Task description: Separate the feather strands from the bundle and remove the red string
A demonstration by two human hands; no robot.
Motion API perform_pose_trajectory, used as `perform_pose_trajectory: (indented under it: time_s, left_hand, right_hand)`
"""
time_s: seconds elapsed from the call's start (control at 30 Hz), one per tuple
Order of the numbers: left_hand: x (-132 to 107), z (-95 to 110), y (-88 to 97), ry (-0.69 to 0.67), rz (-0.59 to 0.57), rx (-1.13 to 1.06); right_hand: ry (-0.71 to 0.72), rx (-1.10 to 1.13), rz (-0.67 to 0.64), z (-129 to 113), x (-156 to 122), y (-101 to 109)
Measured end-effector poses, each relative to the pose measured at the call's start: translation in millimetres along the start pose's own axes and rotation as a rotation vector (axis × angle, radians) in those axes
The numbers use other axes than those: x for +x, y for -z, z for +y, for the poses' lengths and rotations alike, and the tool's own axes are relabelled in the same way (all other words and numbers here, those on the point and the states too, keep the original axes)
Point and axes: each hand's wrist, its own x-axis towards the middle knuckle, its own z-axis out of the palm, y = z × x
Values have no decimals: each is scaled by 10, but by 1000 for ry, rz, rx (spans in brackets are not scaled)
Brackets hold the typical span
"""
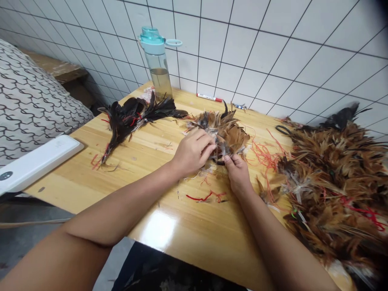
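Head view. Left hand [194, 151] and right hand [238, 171] both pinching into small brown-and-black feather clump [226, 133] at middle of glossy wooden bench [169, 230], fingers closed on feathers. Black feather bundle [133, 115] toward far left corner. Large brown feather heap [336, 182] along right edge. Teal-capped clear water bottle [157, 64] at far edge.

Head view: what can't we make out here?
- Left hand and right hand: fingers buried in the brown feather bunch, so the grip is unclear.
- Scissors: mostly under the big feather pile.
- Big feather pile: cut off by the right edge.
- Marker: print too small.
- White device: cut off by the left edge.
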Motion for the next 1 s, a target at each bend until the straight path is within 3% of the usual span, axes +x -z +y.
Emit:
perform_pose_trajectory:
  time_s: [0.13, 0.3, 0.5, 0.73, 0.9, 1.0]
  left_hand:
    - [-35, -1, -149, 182, -181, -291]
    - [-83, -6, -264, 327, -222, -405]
    - [-102, -45, -331, 443, -259, -640]
    - [-123, -71, -353, 455, -213, -624]
    - [-79, -32, -312, 656, -190, -940]
    - [-68, -9, -304, 682, -171, -1038]
  right_hand:
    - [108, -138, -10, -5, -3, -1]
    - [266, -370, -36, -12, -25, -28]
    - [284, -465, -32, -3, -49, -49]
    - [290, -403, -69, -69, -60, -65]
    - [177, -243, -129, -92, -53, -50]
    - [124, -156, -138, -68, -30, -28]
